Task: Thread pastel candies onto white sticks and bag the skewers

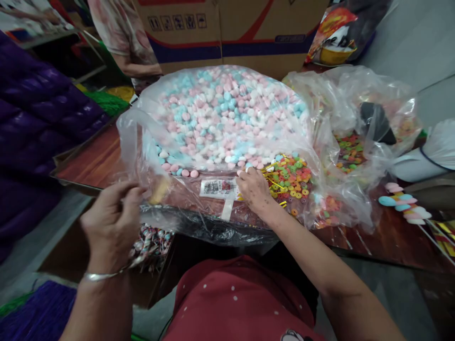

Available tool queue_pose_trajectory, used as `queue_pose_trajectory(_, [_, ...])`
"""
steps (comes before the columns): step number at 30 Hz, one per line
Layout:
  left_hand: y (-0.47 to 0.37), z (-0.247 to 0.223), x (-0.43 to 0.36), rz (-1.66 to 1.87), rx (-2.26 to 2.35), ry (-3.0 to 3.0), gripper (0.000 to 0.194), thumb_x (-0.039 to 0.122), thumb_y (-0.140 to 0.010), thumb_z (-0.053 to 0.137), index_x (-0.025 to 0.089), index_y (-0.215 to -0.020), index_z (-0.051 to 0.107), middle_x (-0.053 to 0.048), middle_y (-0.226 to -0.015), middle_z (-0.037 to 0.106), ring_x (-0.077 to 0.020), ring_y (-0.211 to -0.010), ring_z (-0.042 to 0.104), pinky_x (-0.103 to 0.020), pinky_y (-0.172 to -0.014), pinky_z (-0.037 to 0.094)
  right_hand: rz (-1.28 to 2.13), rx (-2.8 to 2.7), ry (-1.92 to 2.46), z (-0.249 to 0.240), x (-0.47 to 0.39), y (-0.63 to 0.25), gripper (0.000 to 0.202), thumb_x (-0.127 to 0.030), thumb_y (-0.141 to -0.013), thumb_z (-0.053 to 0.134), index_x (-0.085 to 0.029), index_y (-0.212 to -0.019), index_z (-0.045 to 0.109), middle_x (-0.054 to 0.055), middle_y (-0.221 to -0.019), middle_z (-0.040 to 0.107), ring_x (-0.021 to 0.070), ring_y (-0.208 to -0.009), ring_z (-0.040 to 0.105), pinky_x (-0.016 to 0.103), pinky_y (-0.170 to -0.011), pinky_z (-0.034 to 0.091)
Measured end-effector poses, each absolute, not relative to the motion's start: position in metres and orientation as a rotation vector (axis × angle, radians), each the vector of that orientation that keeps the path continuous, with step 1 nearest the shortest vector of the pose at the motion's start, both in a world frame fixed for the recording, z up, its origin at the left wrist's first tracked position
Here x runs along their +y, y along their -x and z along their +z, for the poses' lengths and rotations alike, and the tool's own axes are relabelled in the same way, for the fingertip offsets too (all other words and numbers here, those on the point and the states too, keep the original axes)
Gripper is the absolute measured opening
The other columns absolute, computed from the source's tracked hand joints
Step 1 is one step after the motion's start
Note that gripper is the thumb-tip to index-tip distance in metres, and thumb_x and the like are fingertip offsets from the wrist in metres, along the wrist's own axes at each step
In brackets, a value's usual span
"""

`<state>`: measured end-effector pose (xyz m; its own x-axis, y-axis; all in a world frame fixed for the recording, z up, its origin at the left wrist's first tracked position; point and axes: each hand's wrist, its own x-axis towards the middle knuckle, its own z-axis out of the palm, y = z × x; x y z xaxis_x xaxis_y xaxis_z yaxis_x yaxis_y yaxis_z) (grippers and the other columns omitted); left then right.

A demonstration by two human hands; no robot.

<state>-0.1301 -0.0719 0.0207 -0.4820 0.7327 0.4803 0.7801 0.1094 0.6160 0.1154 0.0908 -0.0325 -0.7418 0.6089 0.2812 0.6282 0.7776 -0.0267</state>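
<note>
My left hand (113, 215), fingers curled together, is at the left by the table's front edge; something thin and clear with a yellowish patch (159, 189) is beside its fingertips, blurred. My right hand (254, 189) has its fingers closed at the front of the candy pile, near a white piece, and what it grips is hidden. A white printed packet (218, 188) lies just left of it. Behind spreads a big clear bag of pink, white and blue candies (227, 113). Gold twist ties (272, 180) and colourful ring gummies (293, 177) lie right of my right hand.
A carton (231, 33) stands behind the bag. Clear bags with gummies (350, 151) and candy skewers (405, 203) are at the right. Below the table's left front is a box of wrapped sweets (152, 244). Another person's arm (138, 68) shows at the back left.
</note>
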Motion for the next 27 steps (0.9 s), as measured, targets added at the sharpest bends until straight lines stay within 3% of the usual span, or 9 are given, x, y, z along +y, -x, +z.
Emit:
queue_pose_trajectory(5, [0.070, 0.023, -0.009, -0.923, -1.954, 2.187, 0.033, 0.034, -0.089, 0.053, 0.012, -0.113, 0.060, -0.017, -0.114, 0.064, -0.0296, -0.109, 0.055, -0.045, -0.097, 0.041, -0.204, -2.636, 0.819, -0.015, 0.084, -0.121, 0.017, -0.019, -0.093, 0.051, -0.018, -0.084, 0.066, 0.007, -0.094, 0.065, 0.0227, -0.092, 0.046, 0.037, -0.077, 0.035])
queue_pose_trajectory(7, [0.055, 0.023, 0.010, -0.784, -2.019, 2.376, 0.028, 0.033, -0.086, 0.056, 0.013, -0.103, 0.063, -0.015, -0.102, 0.066, -0.0300, -0.102, 0.056, -0.045, -0.092, 0.042, -0.249, -2.559, 0.688, -0.010, 0.078, -0.125, 0.021, -0.021, -0.096, 0.047, -0.019, -0.087, 0.065, 0.007, -0.095, 0.065, 0.0225, -0.092, 0.047, 0.037, -0.078, 0.035])
queue_pose_trajectory(10, [0.044, 0.019, 0.025, -0.791, -2.190, 2.656, 0.014, 0.026, -0.085, 0.054, 0.016, -0.083, 0.063, -0.005, -0.079, 0.065, -0.0209, -0.077, 0.058, -0.033, -0.073, 0.045, -0.159, -2.390, 0.576, -0.006, 0.072, -0.135, 0.018, -0.020, -0.095, 0.046, -0.019, -0.099, 0.064, 0.008, -0.106, 0.065, 0.0222, -0.097, 0.050, 0.038, -0.084, 0.039])
queue_pose_trajectory(12, [0.041, 0.015, 0.029, -0.907, -2.302, 2.708, 0.012, 0.023, -0.083, 0.054, 0.017, -0.075, 0.061, -0.001, -0.069, 0.061, -0.0161, -0.066, 0.055, -0.027, -0.063, 0.041, 0.050, -2.226, 0.684, -0.006, 0.072, -0.145, 0.025, -0.021, -0.092, 0.052, -0.017, -0.115, 0.058, 0.012, -0.117, 0.062, 0.0232, -0.104, 0.052, 0.040, -0.088, 0.043])
queue_pose_trajectory(14, [0.037, 0.013, 0.030, -1.027, -2.354, 2.731, 0.011, 0.024, -0.080, 0.058, 0.017, -0.071, 0.059, 0.001, -0.064, 0.058, -0.0142, -0.062, 0.052, -0.025, -0.060, 0.038, 0.375, -2.071, 0.843, -0.007, 0.072, -0.155, 0.038, -0.025, -0.086, 0.058, -0.015, -0.123, 0.053, 0.013, -0.115, 0.062, 0.0222, -0.098, 0.057, 0.039, -0.083, 0.047])
queue_pose_trajectory(18, [0.026, 0.014, 0.026, -1.248, -2.301, 2.919, 0.014, 0.029, -0.078, 0.061, 0.017, -0.070, 0.059, 0.002, -0.063, 0.057, -0.0130, -0.061, 0.051, -0.023, -0.058, 0.038, 1.082, -1.947, 0.934, -0.008, 0.068, -0.172, 0.014, -0.024, -0.085, 0.056, -0.017, -0.095, 0.063, 0.001, -0.082, 0.065, 0.0128, -0.071, 0.058, 0.026, -0.066, 0.047])
queue_pose_trajectory(20, [0.021, 0.013, 0.023, -1.310, -2.275, 2.964, 0.016, 0.030, -0.080, 0.061, 0.017, -0.070, 0.060, 0.002, -0.061, 0.057, -0.0124, -0.059, 0.050, -0.022, -0.057, 0.038, 1.230, -1.890, 0.914, -0.008, 0.062, -0.177, 0.011, -0.022, -0.086, 0.054, -0.016, -0.086, 0.064, -0.001, -0.077, 0.064, 0.0107, -0.068, 0.056, 0.023, -0.063, 0.044])
queue_pose_trajectory(23, [0.017, 0.009, 0.018, -1.214, -2.244, 2.998, 0.018, 0.030, -0.082, 0.060, 0.018, -0.069, 0.061, 0.002, -0.062, 0.059, -0.0119, -0.059, 0.051, -0.021, -0.056, 0.037, 1.163, -1.908, 0.872, -0.008, 0.053, -0.182, 0.010, -0.020, -0.087, 0.054, -0.017, -0.084, 0.062, -0.002, -0.076, 0.062, 0.0096, -0.068, 0.054, 0.021, -0.064, 0.043])
queue_pose_trajectory(27, [0.013, 0.000, 0.015, -1.095, -2.074, 3.024, 0.023, 0.034, -0.084, 0.057, 0.019, -0.067, 0.061, 0.003, -0.058, 0.058, -0.0117, -0.056, 0.050, -0.021, -0.053, 0.036, 0.695, -2.087, 0.856, -0.013, 0.043, -0.190, 0.022, -0.025, -0.095, 0.044, -0.018, -0.078, 0.057, 0.001, -0.074, 0.058, 0.0122, -0.071, 0.052, 0.024, -0.068, 0.042])
